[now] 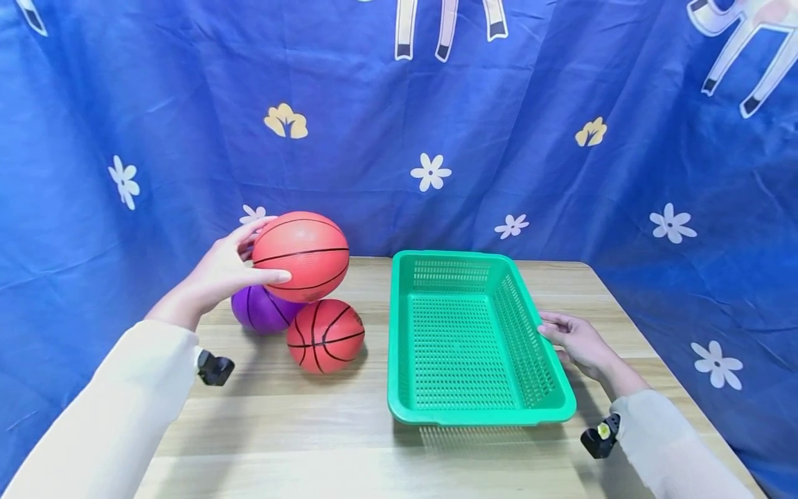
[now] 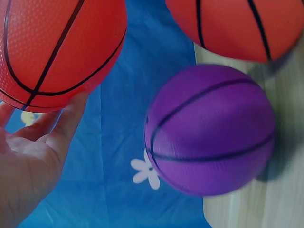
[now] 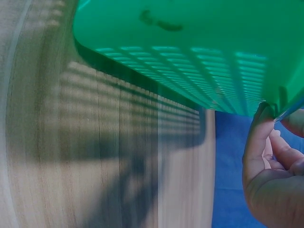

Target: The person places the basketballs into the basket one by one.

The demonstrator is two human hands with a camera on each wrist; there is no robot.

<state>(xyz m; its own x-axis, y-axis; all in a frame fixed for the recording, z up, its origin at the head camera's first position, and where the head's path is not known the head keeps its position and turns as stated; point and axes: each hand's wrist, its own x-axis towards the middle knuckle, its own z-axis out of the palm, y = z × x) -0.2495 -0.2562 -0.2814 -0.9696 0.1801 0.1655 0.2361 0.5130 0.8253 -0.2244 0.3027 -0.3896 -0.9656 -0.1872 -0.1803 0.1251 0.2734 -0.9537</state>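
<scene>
My left hand (image 1: pixel 227 267) grips an orange-red toy basketball (image 1: pixel 302 249), thumb on the near side and fingers behind, and holds it up above the other balls. Under it sits a purple ball (image 1: pixel 262 310) with dark lines, partly covered in the head view. Beside that, a second orange-red basketball (image 1: pixel 325 337) rests on the table. With the thumb over the rim and fingers beneath, my right hand (image 1: pixel 576 345) pinches the right side of a green plastic basket (image 1: pixel 399 346). No ball lies inside the basket. In the right wrist view the fingers (image 3: pixel 259 147) meet the basket's edge.
The pale wooden table (image 1: pixel 299 443) carries the balls on its left and the basket right of centre. Behind and along the sides hangs a blue curtain (image 1: pixel 361 138) printed with flowers and animal legs. A dark wrist camera (image 1: pixel 215 368) sits by the left sleeve.
</scene>
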